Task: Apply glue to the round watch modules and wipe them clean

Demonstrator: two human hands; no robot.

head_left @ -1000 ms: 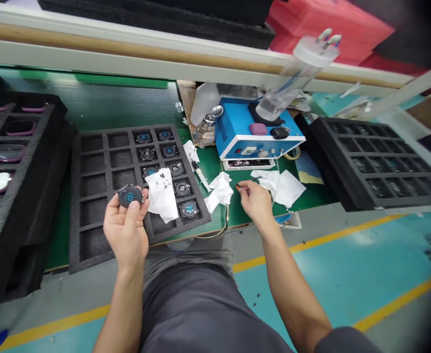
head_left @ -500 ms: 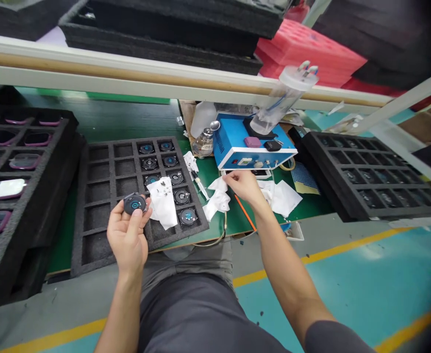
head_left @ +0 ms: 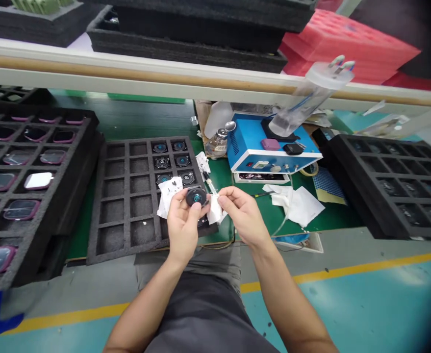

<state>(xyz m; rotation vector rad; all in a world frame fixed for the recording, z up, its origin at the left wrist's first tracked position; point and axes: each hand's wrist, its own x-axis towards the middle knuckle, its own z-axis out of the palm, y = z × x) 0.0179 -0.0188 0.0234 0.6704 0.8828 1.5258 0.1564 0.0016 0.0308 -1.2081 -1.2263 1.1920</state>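
My left hand (head_left: pixel 183 228) grips a round black watch case (head_left: pixel 196 196) with a blue ring marking on its face, tilted up toward me. Close to its right, my right hand (head_left: pixel 243 215) has thumb and forefinger pinched on a crumpled white wipe (head_left: pixel 215 211). Whether the wipe touches the case I cannot tell. Beneath both hands lies a black foam tray (head_left: pixel 121 250), its right columns holding several similar round cases (head_left: pixel 162 162). Another white wipe (head_left: pixel 169 189), with small dark bits on it, rests on the tray beside my left fingers.
Behind my right hand stands a blue machine box (head_left: pixel 270 147) carrying a clear cylinder (head_left: pixel 296 108). A glass bottle (head_left: pixel 218 142) is beside it. Foam trays flank the bench: one with purple-rimmed pieces (head_left: pixel 20 208) left, another (head_left: pixel 395 191) right. A shelf rail (head_left: pixel 145 81) crosses above.
My right hand has come back from near the blue machine, bringing the white wipe toward the watch case. My left hand has carried the case rightward, closer to it. The view has shifted slightly.
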